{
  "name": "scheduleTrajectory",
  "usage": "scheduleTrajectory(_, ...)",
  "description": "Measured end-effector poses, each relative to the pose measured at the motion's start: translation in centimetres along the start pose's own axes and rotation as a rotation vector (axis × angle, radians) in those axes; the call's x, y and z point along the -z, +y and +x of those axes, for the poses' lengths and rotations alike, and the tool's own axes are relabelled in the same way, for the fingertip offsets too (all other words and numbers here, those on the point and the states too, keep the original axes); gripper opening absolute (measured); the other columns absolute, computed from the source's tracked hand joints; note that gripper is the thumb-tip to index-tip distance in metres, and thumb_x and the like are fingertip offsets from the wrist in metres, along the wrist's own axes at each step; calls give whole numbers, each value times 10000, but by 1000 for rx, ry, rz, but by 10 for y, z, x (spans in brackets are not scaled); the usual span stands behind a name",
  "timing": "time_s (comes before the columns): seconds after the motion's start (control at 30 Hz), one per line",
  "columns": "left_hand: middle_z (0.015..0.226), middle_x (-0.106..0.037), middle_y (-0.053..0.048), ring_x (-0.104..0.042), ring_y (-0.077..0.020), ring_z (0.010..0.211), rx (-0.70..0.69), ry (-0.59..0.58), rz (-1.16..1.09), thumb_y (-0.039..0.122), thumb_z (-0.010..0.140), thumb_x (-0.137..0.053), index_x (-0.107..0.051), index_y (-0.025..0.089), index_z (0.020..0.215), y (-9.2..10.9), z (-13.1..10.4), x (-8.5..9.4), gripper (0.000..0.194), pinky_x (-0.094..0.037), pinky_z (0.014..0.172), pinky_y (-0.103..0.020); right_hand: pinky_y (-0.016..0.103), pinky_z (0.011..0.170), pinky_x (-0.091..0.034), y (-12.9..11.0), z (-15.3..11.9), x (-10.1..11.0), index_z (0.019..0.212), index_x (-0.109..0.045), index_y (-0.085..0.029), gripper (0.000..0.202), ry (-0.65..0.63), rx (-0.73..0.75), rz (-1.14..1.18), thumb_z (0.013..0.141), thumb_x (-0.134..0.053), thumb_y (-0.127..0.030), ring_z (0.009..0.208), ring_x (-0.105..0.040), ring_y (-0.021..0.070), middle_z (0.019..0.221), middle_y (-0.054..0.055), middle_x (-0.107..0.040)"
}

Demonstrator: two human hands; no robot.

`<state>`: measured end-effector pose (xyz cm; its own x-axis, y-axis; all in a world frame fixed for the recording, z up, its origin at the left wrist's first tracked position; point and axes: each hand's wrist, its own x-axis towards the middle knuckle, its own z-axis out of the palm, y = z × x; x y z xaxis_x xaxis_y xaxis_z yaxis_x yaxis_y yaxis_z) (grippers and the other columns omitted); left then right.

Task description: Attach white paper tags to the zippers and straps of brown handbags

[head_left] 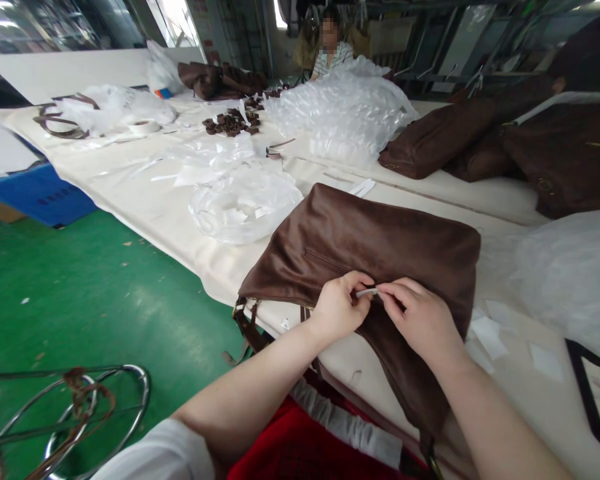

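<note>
A dark brown leather bag (380,227) lies flat across the near edge of the table, its strap end hanging over the side at the left. Above the bag's zipped pocket area my left hand (341,303) pinches one end of a thin white strip (366,292). The fingertips of my right hand (417,317) are closed on the strip's other end, close by. A white paper-like wrap (347,427) covers part of a strap near my lap.
Clear plastic bags (245,200) lie left of the bag, with a large pile of plastic wrapping (345,107) behind. More brown bags (440,137) rest at the right. A metal stool (100,413) stands on the green floor (145,287). A person (331,53) is at the far side.
</note>
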<state>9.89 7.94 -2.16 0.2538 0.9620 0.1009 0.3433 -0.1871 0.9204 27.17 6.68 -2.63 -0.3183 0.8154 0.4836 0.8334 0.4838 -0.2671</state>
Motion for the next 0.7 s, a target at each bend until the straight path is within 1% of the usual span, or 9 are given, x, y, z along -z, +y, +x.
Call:
scheduleTrajectory(0.07,743,-664,3,-611,-96,636,93,-29,-197,135,789,-585,-647,156,881,-2,3,-2,113,-493,603,-189,295,657,-465,-3,0,2,936,-681,-199,238,-25,41,-52,978,-454,-258,758,-633,176,895,42,-672)
scheduleTrajectory(0.13,674,-623,17,-596,-76,589,219,-53,-414,120,766,-605,-624,140,789,-3,7,-2,36,-502,585,-178,296,659,-456,-6,-1,5,948,-678,-204,242,-52,73,-91,981,-439,-229,752,-624,173,892,43,-663)
scheduleTrajectory(0.17,646,-610,23,-589,-68,562,281,-61,-501,114,760,-610,-616,134,773,-3,8,-1,25,-505,570,-174,298,664,-454,-7,-2,6,963,-678,-206,246,-66,85,-108,981,-432,-216,756,-622,174,896,45,-661)
scheduleTrajectory(0.23,630,-618,20,-590,-62,543,357,-80,-590,106,753,-613,-619,125,771,-1,12,1,27,-513,566,-172,308,670,-456,-9,-4,8,1020,-674,-203,251,-96,105,-145,978,-427,-195,772,-618,184,907,53,-658)
scheduleTrajectory(0.37,649,-653,-7,-623,-76,576,392,-139,-631,125,746,-640,-649,111,789,2,15,8,46,-542,619,-202,319,664,-463,-11,-10,11,1173,-626,-183,293,-163,130,-227,961,-428,-144,803,-610,203,927,68,-650)
scheduleTrajectory(0.43,647,-653,-11,-632,-82,592,391,-148,-635,133,741,-654,-653,108,784,1,15,9,50,-547,640,-211,321,659,-471,-11,-13,11,1211,-602,-171,315,-192,135,-264,947,-438,-123,806,-609,207,928,74,-646)
scheduleTrajectory(0.53,649,-647,-7,-632,-85,601,363,-130,-608,169,748,-669,-652,113,783,0,14,7,68,-547,651,-214,332,650,-482,-12,-15,10,1212,-593,-176,337,-214,147,-314,919,-451,-90,792,-606,212,901,71,-639)
scheduleTrajectory(0.63,613,-621,3,-616,-90,564,333,-93,-536,238,796,-647,-624,124,733,-3,14,3,133,-535,599,-213,337,640,-492,-16,-12,8,1189,-598,-188,362,-222,159,-367,888,-452,-48,783,-602,215,886,67,-635)
scheduleTrajectory(0.7,589,-601,14,-609,-90,543,322,-74,-474,213,804,-630,-600,131,696,-4,14,0,139,-522,567,-205,345,634,-502,-20,-10,10,1196,-595,-174,372,-232,157,-397,877,-461,-36,777,-605,219,883,66,-636)
